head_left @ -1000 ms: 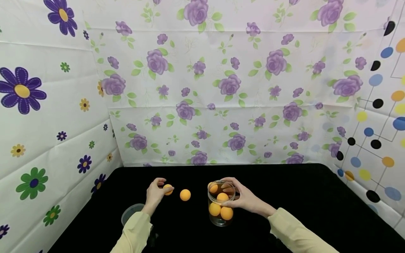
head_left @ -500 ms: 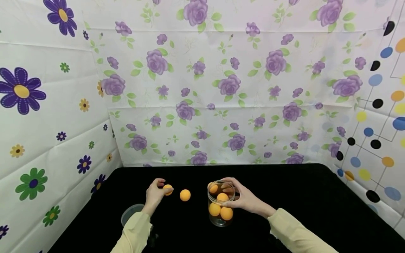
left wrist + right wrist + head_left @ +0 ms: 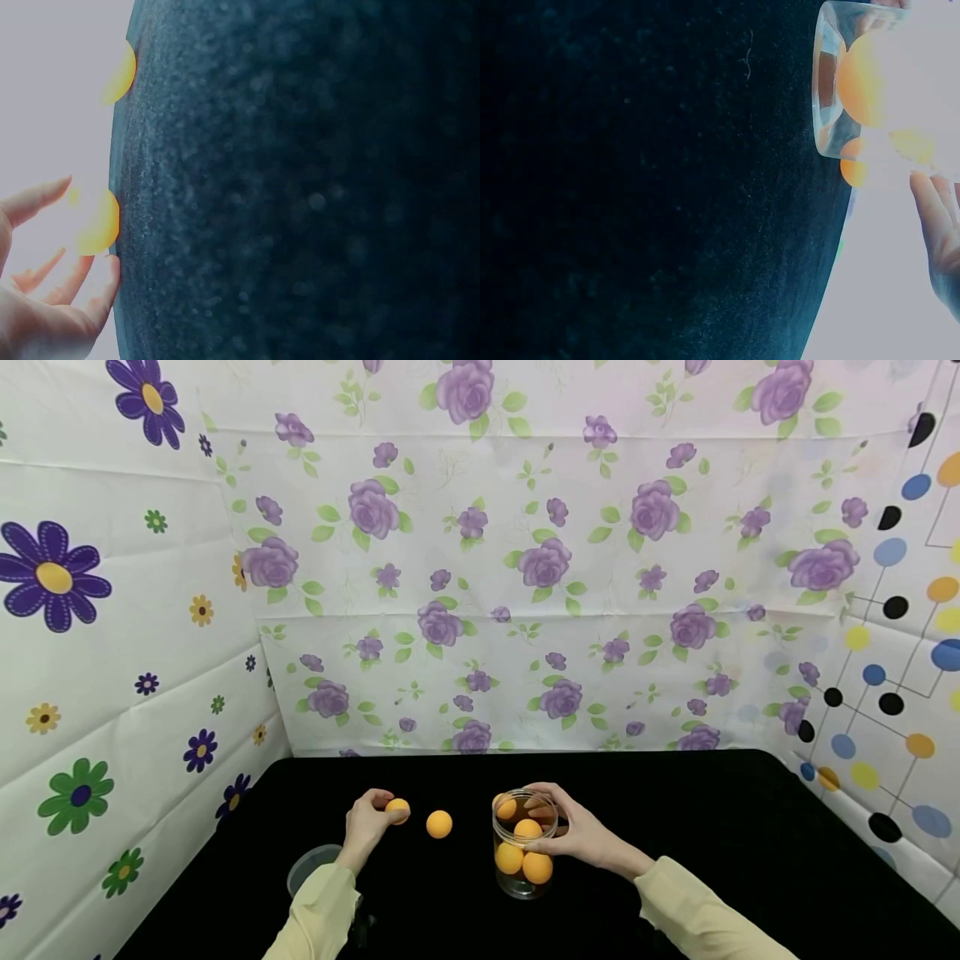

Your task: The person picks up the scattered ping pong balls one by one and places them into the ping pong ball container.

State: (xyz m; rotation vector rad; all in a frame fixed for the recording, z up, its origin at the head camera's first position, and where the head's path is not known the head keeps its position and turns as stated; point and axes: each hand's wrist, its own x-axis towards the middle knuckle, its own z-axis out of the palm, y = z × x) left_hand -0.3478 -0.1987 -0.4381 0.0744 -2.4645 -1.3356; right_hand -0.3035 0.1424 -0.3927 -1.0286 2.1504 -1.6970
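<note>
**Two-Handed Hold: Ball Pinched Left, Jar Braced Right**

**Head view.** The left hand (image 3: 366,828) pinches an orange ball (image 3: 398,812) between thumb and fingers, spread only to the ball's width. A fingertip grip presumably suits a small sphere that would roll if left loose. A second ball (image 3: 438,824) rests just beside it on the black bench (image 3: 712,802), unheld. The right hand (image 3: 581,835) wraps the upper part of a clear jar (image 3: 522,885), thumb on the near side, fingers curved round the far side. This grip likely steadies the jar. The jar stands upright with its mouth uncovered, a position that appears to contain its load and leave access from above. Three balls (image 3: 509,858) show inside. A rear ball (image 3: 505,807) shows behind them and seems to lie outside the jar. A translucent round dish or lid (image 3: 309,862) lies partly under the left sleeve (image 3: 318,906).

**Left wrist view.** Fingers bracket the pinched ball from opposite sides, probably to check rolling. The second ball sits apart from them. Whether the pinched ball is off the bench cannot be told.

**Right wrist view.** Fingers show at opposite sides of the jar; glare hides the full contact. One ball extends past the jar wall, which supports reading the rear ball as outside.
</note>
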